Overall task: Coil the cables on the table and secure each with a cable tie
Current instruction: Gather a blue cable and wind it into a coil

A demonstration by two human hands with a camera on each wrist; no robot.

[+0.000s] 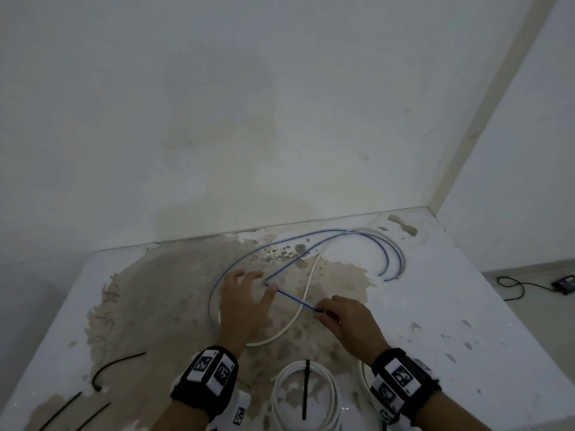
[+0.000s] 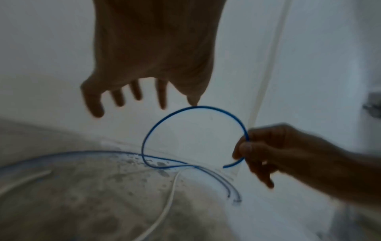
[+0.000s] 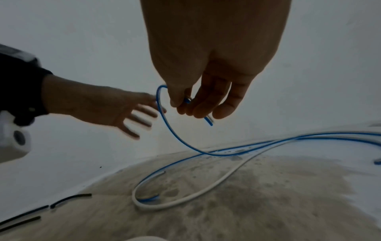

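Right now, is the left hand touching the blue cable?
Touching. The left wrist view shows the left hand spread open, its thumb tip resting on top of the blue cable arc, no gap visible. The right hand pinches the cable's end.

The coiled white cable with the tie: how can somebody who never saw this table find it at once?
Start at the near edge of the stained table, between the person's two wrists. There lies the coiled white cable, a neat round coil. Unlike the loose white cable beyond, a black cable tie crosses it.
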